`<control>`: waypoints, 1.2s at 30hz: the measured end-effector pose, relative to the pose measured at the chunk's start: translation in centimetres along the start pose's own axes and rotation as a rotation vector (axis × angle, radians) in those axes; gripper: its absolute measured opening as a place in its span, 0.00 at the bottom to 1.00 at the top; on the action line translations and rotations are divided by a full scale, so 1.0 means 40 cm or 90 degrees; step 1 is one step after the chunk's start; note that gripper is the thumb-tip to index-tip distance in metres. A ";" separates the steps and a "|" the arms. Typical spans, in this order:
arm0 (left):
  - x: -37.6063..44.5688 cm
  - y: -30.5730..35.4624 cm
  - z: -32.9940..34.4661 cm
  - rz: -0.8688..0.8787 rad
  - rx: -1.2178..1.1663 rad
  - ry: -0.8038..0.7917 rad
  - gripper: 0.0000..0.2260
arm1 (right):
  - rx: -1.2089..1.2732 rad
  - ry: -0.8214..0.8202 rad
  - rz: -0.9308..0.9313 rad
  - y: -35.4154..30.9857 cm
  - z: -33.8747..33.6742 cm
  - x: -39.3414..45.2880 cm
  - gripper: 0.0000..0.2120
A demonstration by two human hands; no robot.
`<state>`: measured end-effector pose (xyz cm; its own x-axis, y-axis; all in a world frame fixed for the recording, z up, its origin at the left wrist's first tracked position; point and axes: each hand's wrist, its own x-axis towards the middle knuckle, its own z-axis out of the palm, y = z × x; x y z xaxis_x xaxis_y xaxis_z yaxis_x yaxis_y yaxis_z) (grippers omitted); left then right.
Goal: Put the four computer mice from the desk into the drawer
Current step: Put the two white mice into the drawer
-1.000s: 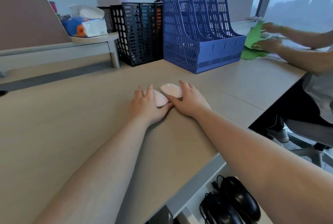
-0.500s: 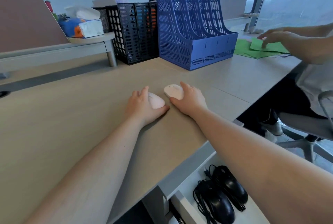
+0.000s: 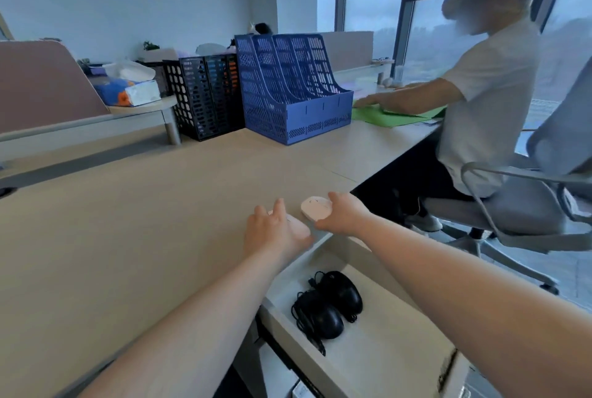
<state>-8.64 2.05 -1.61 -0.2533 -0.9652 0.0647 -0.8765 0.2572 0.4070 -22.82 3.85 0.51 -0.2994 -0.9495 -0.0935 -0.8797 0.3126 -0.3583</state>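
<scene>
Left-hand mouse (image 3: pixel 296 227) mostly hidden

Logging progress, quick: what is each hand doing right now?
Left hand: closed over a white mouse at the desk edge.
Right hand: holding the other white mouse, lifted.

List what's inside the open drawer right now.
Two black wired mice lie side by side in the drawer, cords bundled beside them. Nothing else shows. The near right part is covered by the right forearm, so unknown there.
</scene>
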 end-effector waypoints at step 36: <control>-0.245 0.103 0.494 0.116 0.269 -0.240 0.40 | -0.187 -0.340 0.129 0.381 0.326 -0.120 0.29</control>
<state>-17.86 13.48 -18.58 -0.4757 -0.8404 -0.2596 -0.8724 0.4885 0.0172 -29.96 12.86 -16.62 -0.3114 -0.7289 -0.6096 -0.9124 0.4086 -0.0225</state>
